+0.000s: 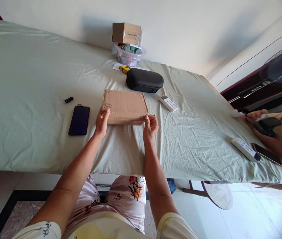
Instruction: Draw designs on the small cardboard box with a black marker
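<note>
A flat brown cardboard box (126,103) with pen scribbles at its corners lies on the green cloth in front of me. My left hand (102,121) grips its near left corner, thumb on top. At the near right corner, my right hand (151,125) is closed on the box with thumb and fingers pinched. To the left of the box rests a dark smartphone (79,120), with a small black stick-shaped object (69,99) beyond it. Just behind the box sits a black oval hard case (144,80). A white-and-grey small carton (168,103) lies to its right.
By the wall, a clear plastic tub (130,57) carries another cardboard box (126,32); a yellow tape measure (124,68) lies before it. On the right, a co-worker's hands (265,127) hold a black device near a second white carton (245,149) and a phone (267,154). A round stool (219,196) stands below.
</note>
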`<state>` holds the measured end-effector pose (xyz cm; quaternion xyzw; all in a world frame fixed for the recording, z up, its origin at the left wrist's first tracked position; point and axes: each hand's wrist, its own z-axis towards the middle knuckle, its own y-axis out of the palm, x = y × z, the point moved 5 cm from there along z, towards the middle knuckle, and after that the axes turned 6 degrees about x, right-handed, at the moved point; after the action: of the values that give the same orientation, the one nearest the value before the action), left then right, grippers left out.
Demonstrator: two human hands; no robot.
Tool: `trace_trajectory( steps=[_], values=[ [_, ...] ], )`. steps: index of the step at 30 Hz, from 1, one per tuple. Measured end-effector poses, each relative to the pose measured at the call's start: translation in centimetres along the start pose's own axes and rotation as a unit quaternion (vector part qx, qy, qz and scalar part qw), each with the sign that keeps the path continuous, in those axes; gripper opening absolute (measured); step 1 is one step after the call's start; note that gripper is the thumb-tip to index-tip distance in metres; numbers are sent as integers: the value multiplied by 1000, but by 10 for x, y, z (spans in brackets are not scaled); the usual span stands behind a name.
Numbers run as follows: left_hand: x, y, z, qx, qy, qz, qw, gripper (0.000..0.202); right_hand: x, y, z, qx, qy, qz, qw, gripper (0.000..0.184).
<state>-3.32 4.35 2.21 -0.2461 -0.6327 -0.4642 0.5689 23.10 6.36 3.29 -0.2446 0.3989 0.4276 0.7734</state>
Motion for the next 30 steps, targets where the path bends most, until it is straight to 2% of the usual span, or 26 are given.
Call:
trace_trajectory(
  steps=[5,8,11,15,18,22,25,27,30],
  values=[
    [-11,-10,10,35,-59,-41,997,88,1,6,-4,-54,1,-2,999,34],
    [-13,-12,13,49,-84,-69,993,87,-1,5,-3,-57,-17,-1,998,31],
    [-13,-12,15,30,-88,-81,992,84,-2,5,-2,-50,-27,15,998,30],
    [-10,-11,13,10,-93,-91,991,80,2,6,-4,-55,-7,50,997,35],
    [-7,-4,8,-10,-118,-113,986,78,5,5,-3,-55,26,50,997,40],
    [-3,11,-5,-49,-159,-150,975,74,7,-1,0,-8,106,113,988,44],
    [-3,23,-19,-85,-208,-182,957,67,7,1,-1,10,147,164,975,63],
    [-5,31,-30,-107,-251,-212,938,64,6,7,-6,-17,153,180,972,72],
    [-6,39,-41,-118,-303,-258,910,62,3,21,-16,-91,152,171,969,56]
  ],
)
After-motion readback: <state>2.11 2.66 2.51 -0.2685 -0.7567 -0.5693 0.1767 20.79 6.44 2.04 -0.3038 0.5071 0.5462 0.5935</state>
